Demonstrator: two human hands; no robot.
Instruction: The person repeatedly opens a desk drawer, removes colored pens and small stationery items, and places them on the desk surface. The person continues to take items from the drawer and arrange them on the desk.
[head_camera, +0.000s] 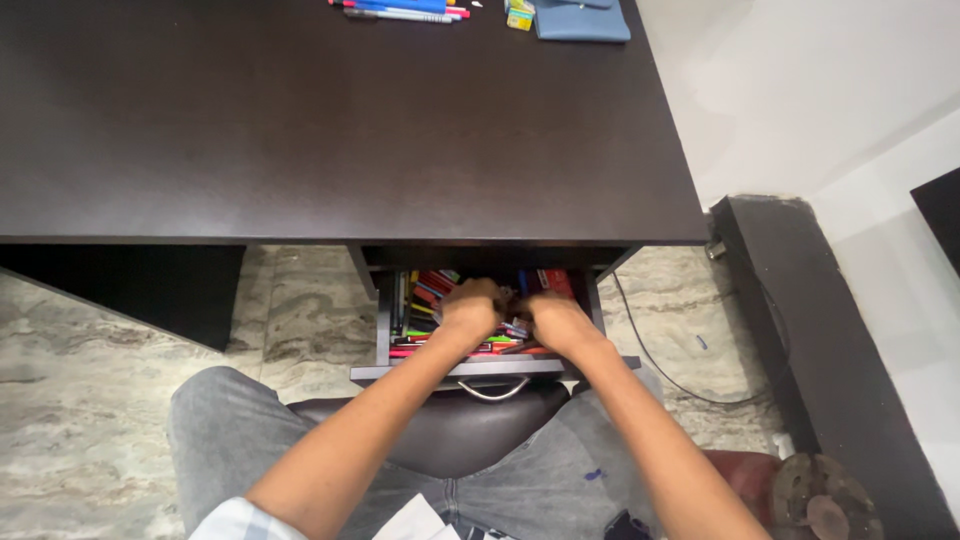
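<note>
Item: seated person at a dark brown wooden surface, seen from above. Far edge of the surface, left to right: a row of pens in blue, red and white; a small yellow-green eraser-like block; a flat blue pouch. Below the front edge: an open dark drawer with a curved metal handle, packed with assorted coloured pens and markers, mostly red, green and blue. Left hand: inside the drawer, fingers curled down among the contents; whether it grips any single item cannot be told. Right hand: just beside the left, likewise curled into the contents, its grasp hidden by the knuckles. Between the two hands: a small bunch of the stationery, details too small to tell. Lower frame: grey trousers on a dark leather seat. Floor: marbled stone. Right: a black cable along the floor, and a long dark plinth by the white wall.
</note>
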